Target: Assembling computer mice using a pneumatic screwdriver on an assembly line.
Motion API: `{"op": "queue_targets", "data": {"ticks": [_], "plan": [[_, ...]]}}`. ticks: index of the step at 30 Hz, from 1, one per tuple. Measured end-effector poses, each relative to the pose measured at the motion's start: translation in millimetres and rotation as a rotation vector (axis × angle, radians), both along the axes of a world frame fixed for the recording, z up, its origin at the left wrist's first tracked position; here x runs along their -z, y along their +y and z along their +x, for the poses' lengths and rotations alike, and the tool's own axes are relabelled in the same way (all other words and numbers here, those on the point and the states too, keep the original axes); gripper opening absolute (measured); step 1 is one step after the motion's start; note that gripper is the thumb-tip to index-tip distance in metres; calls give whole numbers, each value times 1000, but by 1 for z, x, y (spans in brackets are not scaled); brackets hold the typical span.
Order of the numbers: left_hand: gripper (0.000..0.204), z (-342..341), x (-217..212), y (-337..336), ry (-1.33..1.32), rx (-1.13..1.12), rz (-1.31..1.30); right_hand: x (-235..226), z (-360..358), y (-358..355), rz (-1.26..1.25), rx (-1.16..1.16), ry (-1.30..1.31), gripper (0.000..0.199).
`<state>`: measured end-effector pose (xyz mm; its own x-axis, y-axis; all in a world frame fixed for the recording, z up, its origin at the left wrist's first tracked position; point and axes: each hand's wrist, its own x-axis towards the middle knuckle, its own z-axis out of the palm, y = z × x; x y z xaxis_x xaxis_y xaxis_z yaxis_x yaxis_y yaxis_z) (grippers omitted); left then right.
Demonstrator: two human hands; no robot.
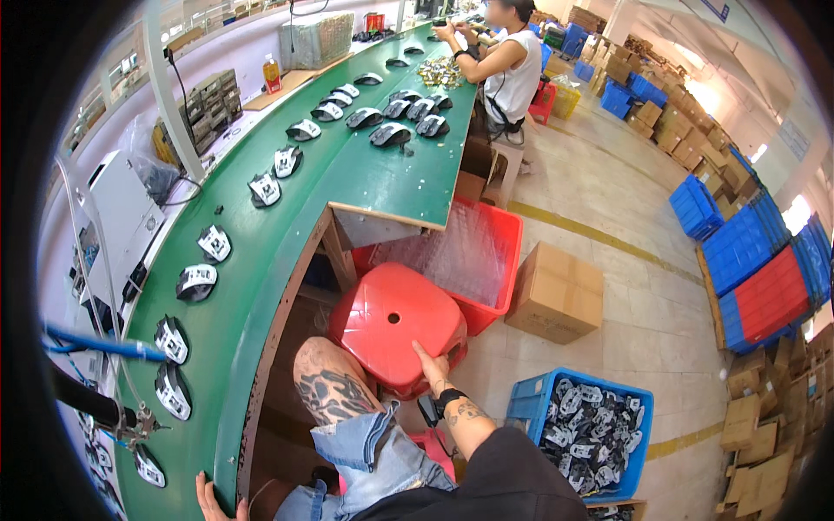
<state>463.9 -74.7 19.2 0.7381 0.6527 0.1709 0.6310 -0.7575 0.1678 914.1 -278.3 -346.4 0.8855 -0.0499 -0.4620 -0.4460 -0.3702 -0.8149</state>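
My right hand [433, 366] grips the near edge of a red plastic stool [395, 317], its thumb on top and the other fingers mostly hidden. The stool has a round hole in the middle of its seat and stands beside my tattooed knee. At the lower left, my left hand [211, 501] rests over the edge of the green bench [287, 226], fingers stretched out and holding nothing. Black-and-white computer mouse shells [174, 395] lie in a spaced line along the bench beyond that hand. More mouse shells [390, 134] are grouped farther up.
A blue crate [645, 425] full of mouse parts stands to my right. Past the stool are a red bin [512, 252] with clear plastic and a cardboard box [556, 291]. A co-worker [512, 74] sits at the far bench. A blue tube [104, 344] crosses the left side.
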Motion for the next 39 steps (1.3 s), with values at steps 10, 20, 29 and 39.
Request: {"op": "queue_targets", "data": {"ticks": [10,20,29,39], "plan": [[60,-19,15,6,-112,9,-88,-3,-13,-14,104,-45,85,91],[67,-31,31,12,-143,39,-167,-25,-5,-23,116,-193,170,94],[55,-6,5,-2,-103,-40,-61,-12,-49,-35,211,-225,-132,84],[65,-39,35,9,-115,-72,-160,-28,-60,-38,80,-164,68,89]]}}
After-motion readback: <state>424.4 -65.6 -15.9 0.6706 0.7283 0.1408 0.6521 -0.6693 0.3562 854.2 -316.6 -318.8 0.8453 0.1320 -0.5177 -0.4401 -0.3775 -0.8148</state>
